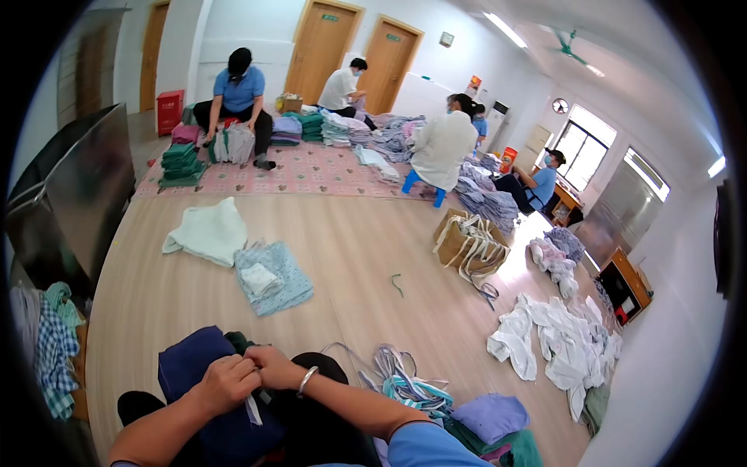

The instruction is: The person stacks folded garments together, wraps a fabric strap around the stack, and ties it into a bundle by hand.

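My left hand [230, 383] and my right hand [274, 367] meet over a bundle of folded navy cloth [191, 354] in front of my legs. Both are closed, their fingertips pinched together at a cloth strip. One pale end of this strip [254, 410] hangs below my left hand; the part between the fingers is covered by them. Dark green cloth [238, 341] shows just behind my hands. To the right lies a tangle of striped and pale cloth strips [406, 381], close to a folded lilac garment [490, 416] on green cloth [482, 444].
Ahead on the floor lie a white cloth [208, 232] and a folded light-blue patterned garment [292, 284]. A brown bag [459, 247] of straps stands to the right, beyond white garments [564, 342]. Several people sit among cloth stacks on a pink mat [303, 175].
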{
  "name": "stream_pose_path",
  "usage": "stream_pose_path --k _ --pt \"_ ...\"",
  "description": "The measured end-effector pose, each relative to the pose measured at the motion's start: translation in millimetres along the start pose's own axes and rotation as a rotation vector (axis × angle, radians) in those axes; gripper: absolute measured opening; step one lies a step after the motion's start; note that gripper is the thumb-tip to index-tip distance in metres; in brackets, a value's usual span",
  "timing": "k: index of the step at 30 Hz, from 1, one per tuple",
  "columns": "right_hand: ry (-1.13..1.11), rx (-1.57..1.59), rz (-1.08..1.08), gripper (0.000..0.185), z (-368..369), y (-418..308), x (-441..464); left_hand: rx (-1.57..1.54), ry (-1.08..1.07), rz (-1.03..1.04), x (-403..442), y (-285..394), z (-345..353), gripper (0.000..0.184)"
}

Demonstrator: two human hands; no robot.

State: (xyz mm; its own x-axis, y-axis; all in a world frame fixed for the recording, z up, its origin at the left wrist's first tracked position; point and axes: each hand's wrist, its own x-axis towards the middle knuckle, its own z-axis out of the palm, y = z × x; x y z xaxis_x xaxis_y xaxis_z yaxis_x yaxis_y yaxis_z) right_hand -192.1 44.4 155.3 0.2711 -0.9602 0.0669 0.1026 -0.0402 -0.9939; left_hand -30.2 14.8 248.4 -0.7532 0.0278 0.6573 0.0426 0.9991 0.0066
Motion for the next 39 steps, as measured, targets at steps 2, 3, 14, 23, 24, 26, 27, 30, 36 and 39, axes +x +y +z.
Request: stream_pose_path --k 2,3,14,23,24,26,27,30,36,39 --pt "0.036 0.354 0.116 0.020 -0.5 -23.0 -12.7 0.007 0.020 0.002 -2.2 -0.5 -1.9 0.012" --pt "0.055 0.521 0.197 0.019 -5.5 -25.8 -13.4 0.014 0.039 0.009 -4.0 -1.9 -1.8 0.012" --pt "0.286 -0.762 -0.107 0.018 13.4 -32.1 25.9 0.219 -0.028 -0.224 -13.3 -2.8 1.6 0.013" --pt "0.534 -0.811 0.221 0.030 -4.1 -6.3 26.2 -0.046 -0.204 -0.519 -38.9 14.9 3.5 0.007" --pt "0.558 -0.749 0.281 0.028 -8.4 3.6 26.7 -0.076 -0.218 -0.540 -44.3 18.9 4.0 0.007" --pt "0.561 -0.889 0.340 0.028 -23.8 12.9 25.9 -0.121 -0.227 -0.566 -54.2 24.4 2.7 0.007" --pt "0.564 -1.009 0.354 0.028 -34.7 19.5 22.0 -0.183 -0.207 -0.583 -62.1 32.8 -0.7 0.008" --pt "0.364 -1.236 0.267 0.030 -55.6 63.6 14.2 -0.336 -0.142 -0.634 -78.4 49.8 -7.2 0.011" --pt "0.378 -1.221 0.218 0.032 -60.2 93.7 20.2 -0.439 -0.088 -0.692 -94.4 52.1 -0.9 0.013" --pt "0.373 -1.247 0.224 0.032 -61.8 95.0 31.1 -0.488 0.295 -0.656 -69.1 33.1 4.0 0.014"
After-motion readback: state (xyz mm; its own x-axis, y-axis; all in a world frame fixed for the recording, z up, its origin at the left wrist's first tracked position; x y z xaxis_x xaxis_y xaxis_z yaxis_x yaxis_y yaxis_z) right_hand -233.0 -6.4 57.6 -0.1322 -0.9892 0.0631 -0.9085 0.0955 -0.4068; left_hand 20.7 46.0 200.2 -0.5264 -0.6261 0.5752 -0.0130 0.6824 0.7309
